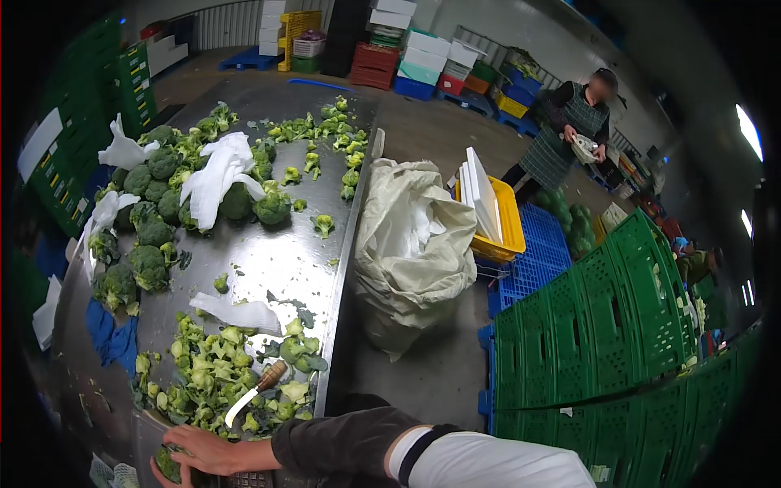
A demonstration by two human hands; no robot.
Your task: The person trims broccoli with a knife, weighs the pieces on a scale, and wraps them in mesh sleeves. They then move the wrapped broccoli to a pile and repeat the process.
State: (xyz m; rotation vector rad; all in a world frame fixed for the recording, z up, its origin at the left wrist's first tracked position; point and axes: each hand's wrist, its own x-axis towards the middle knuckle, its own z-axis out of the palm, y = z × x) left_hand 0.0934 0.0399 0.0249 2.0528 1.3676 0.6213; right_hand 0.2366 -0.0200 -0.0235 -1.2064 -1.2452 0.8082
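Observation:
At the lower left corner of the metal table, my right hand (207,449) reaches in from the right, fingers curled over a green broccoli head (167,464). Below it, my left hand (172,478) is cut off by the frame edge; its visible fingers wrap the same broccoli from underneath. A knife (269,376) with a wooden handle and a curved pale blade lies on a pile of trimmed broccoli stems (207,366), just above my right forearm. A strip of white wrap (237,312) rests beyond the pile.
Whole broccoli heads (150,267) and white wraps (218,175) cover the table's (268,268) far left. A large pale sack (415,268) stands beside it. Green crates (586,301) are stacked at right, near a yellow crate (508,215). A person (561,130) stands farther back.

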